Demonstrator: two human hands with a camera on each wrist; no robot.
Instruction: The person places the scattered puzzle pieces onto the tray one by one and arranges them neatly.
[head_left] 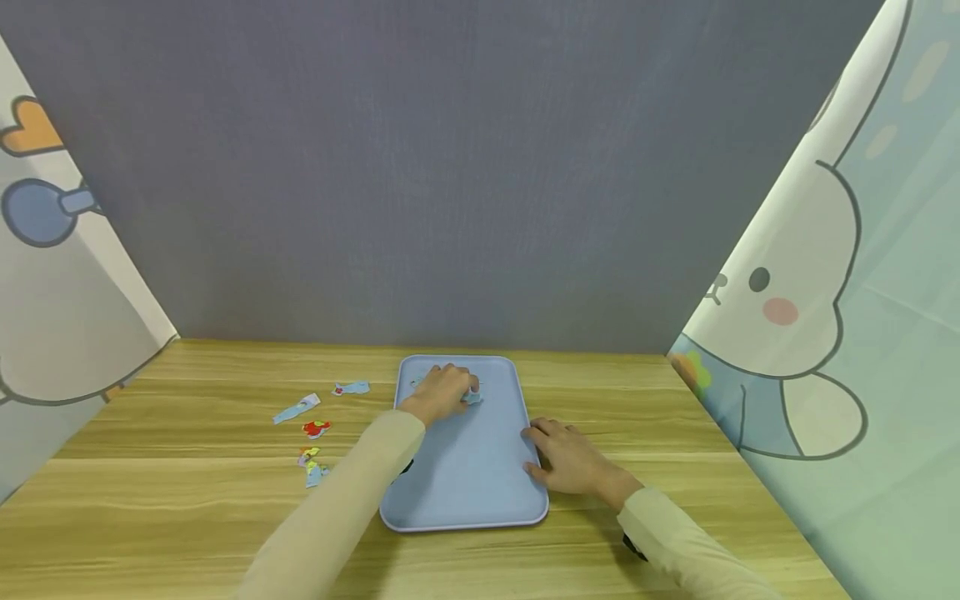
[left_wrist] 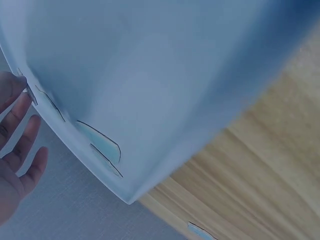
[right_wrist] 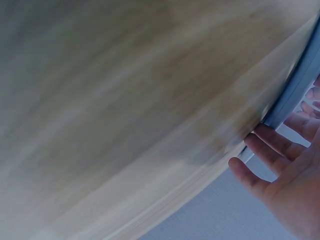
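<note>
My left hand [head_left: 444, 392] reaches over the far end of the light blue tray [head_left: 468, 475]. Its thumb and index finger pinch a small light blue puzzle piece [head_left: 472, 398]; in the left wrist view that piece [left_wrist: 31, 93] shows edge-on at the fingertips, close to the tray's far rim. Other flat pale blue puzzle pieces [left_wrist: 102, 137] lie in the tray's far left corner, partly hidden by the left hand in the head view. At the tray's right side, my right hand [head_left: 573, 462] rests with loosely spread fingers touching the rim, also visible as fingers [right_wrist: 272, 150] in the right wrist view.
Left of the tray, several loose puzzle pieces lie on the wooden table: a long blue one [head_left: 297, 408], a blue one with red [head_left: 351, 388], a red one [head_left: 317, 429] and colourful ones [head_left: 312, 467]. A grey partition [head_left: 420, 183] stands behind, with cartoon-printed curtains [head_left: 810, 333] at the sides.
</note>
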